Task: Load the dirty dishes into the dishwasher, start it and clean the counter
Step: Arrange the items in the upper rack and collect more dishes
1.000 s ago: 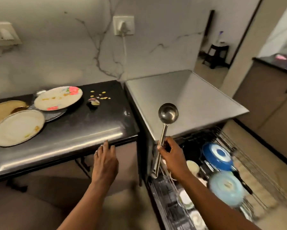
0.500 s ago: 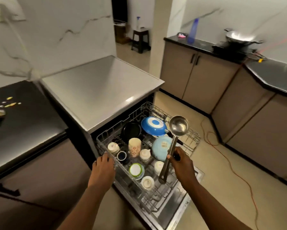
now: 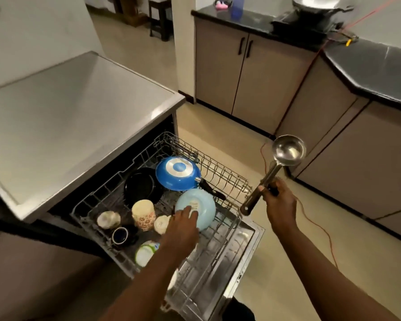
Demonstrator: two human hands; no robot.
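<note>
The dishwasher's wire rack (image 3: 227,181) is pulled out over the open door (image 3: 243,251). In it lie a blue pan (image 3: 177,173), a black pan (image 3: 140,187), a light blue bowl (image 3: 200,205), a floral cup (image 3: 143,214) and several small cups. My left hand (image 3: 181,230) reaches over the rack, fingers spread, fingertips touching the light blue bowl. To the right of the rack, above the floor, my right hand (image 3: 279,202) grips a steel ladle (image 3: 287,150) by its handle, scoop upward.
The dishwasher's steel top (image 3: 67,112) stretches to the left. Beige cabinets (image 3: 248,72) with a black counter (image 3: 368,61) run along the right, bearing a wok (image 3: 315,3) and a blue bottle (image 3: 237,4). A red cable (image 3: 320,230) trails over the floor. A stool (image 3: 161,17) stands far back.
The view swung right, away from the counter with the dirty plates. My left hand moved from the rack's front edge onto the light blue bowl. The ladle shifted right, clear of the rack.
</note>
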